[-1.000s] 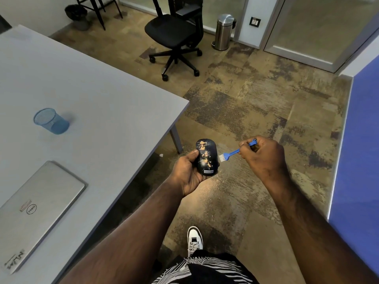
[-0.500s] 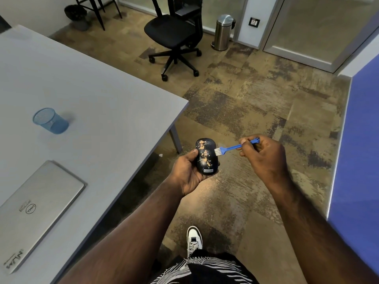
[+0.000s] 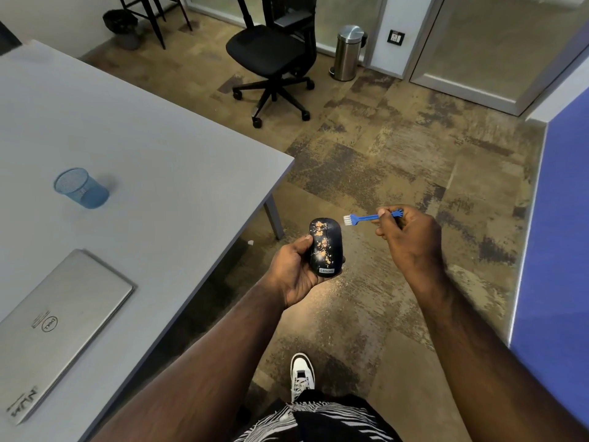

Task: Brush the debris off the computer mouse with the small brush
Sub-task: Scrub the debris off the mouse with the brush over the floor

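Observation:
A black computer mouse [image 3: 325, 247] speckled with orange-tan debris sits upright in my left hand [image 3: 294, 269], held over the floor just off the table's corner. My right hand [image 3: 411, 239] pinches the handle of a small blue brush [image 3: 366, 217]. Its white bristles point left and hang just above and to the right of the mouse's top end, not touching it.
A grey table [image 3: 153, 148] fills the left, carrying a shut silver laptop [image 3: 54, 327] and a blue mesh cup [image 3: 81, 188]. A black office chair [image 3: 274, 59] and a steel bin [image 3: 349, 52] stand behind on patterned carpet. A blue panel [image 3: 561, 237] borders the right.
The brush swept from the mouse's right side up onto its top end, then lifted off up and to the right. The mouse stays in my left hand.

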`<state>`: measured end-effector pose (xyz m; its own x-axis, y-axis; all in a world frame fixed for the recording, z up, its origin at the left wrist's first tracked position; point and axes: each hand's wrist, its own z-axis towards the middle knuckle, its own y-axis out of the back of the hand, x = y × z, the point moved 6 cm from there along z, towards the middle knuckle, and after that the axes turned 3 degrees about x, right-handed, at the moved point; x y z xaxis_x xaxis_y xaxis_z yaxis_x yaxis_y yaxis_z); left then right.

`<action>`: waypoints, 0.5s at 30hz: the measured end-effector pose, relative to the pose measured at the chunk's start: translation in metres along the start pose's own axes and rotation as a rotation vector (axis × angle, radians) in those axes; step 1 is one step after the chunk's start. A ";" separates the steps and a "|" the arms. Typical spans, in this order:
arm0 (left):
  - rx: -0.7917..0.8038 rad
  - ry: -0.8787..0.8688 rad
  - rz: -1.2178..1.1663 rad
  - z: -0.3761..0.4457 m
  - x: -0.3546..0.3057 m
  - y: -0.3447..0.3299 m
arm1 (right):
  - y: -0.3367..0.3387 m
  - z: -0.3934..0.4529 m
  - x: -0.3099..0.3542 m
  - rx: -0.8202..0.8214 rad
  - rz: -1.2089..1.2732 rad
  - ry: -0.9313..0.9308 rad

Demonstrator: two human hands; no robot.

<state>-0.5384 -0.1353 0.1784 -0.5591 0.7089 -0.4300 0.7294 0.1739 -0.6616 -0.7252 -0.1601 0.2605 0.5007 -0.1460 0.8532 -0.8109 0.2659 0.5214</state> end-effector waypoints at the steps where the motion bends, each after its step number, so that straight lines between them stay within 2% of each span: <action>1: 0.003 0.002 0.005 0.000 0.000 0.000 | 0.000 0.000 0.001 0.000 0.022 0.000; 5: 0.014 -0.002 0.012 -0.001 -0.002 -0.002 | -0.005 -0.002 0.005 0.045 -0.024 0.026; 7: 0.019 0.002 -0.001 -0.003 -0.002 -0.002 | -0.001 -0.001 0.004 0.010 -0.074 0.010; 11: 0.029 0.007 -0.003 -0.003 -0.002 -0.003 | 0.000 -0.002 0.005 0.010 -0.001 0.015; 15: 0.022 0.011 -0.006 -0.004 -0.001 -0.003 | 0.002 0.000 0.001 0.009 -0.098 0.015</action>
<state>-0.5381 -0.1342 0.1831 -0.5591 0.7153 -0.4191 0.7170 0.1633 -0.6777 -0.7262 -0.1593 0.2626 0.5823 -0.1565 0.7978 -0.7603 0.2427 0.6025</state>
